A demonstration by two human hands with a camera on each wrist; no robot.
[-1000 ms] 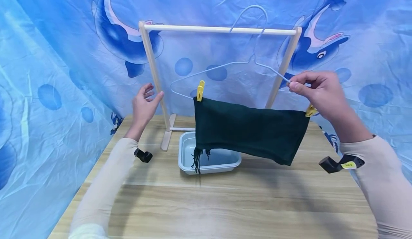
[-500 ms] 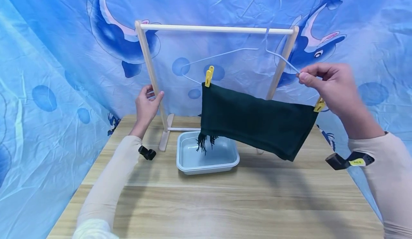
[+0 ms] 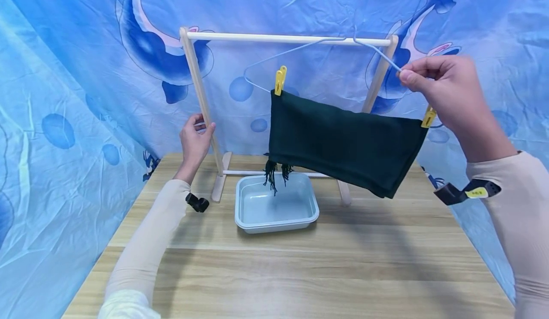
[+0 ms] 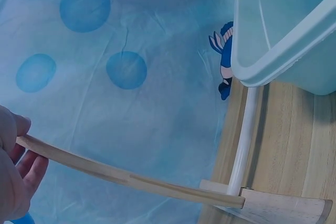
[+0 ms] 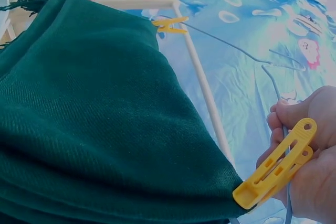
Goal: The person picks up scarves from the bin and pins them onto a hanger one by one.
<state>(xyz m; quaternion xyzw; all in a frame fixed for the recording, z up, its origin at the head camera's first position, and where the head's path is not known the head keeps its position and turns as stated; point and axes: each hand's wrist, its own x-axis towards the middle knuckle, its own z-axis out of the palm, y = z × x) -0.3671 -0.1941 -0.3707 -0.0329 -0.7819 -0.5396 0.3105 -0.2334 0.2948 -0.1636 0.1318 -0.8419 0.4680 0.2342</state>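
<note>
My right hand (image 3: 448, 92) pinches the right shoulder of a light-blue wire hanger (image 3: 296, 49), holding it raised in front of the rack. From the hanger hangs a folded dark green scarf (image 3: 339, 138), tilted lower on the right, with black-looking fringe at its lower left. One yellow clothespin (image 3: 280, 80) clips its left corner; another yellow clothespin (image 5: 275, 166) clips the right corner, just below my right hand. My left hand (image 3: 196, 140) grips the left post (image 4: 121, 174) of a wooden drying rack (image 3: 283, 37) between thumb and fingers. The hanger's hook is hard to make out against the backdrop.
A pale blue plastic basin (image 3: 276, 204) stands on the wooden table (image 3: 274, 271), in front of the rack's lower bar. Behind everything hangs a blue backdrop cloth (image 3: 86, 71) printed with dolphins. The rack's right foot (image 3: 344, 192) shows below the scarf.
My right hand has lifted the hanger and scarf upward and somewhat right, uncovering more of the basin. My left hand has moved onto the rack's left post and taken hold of it.
</note>
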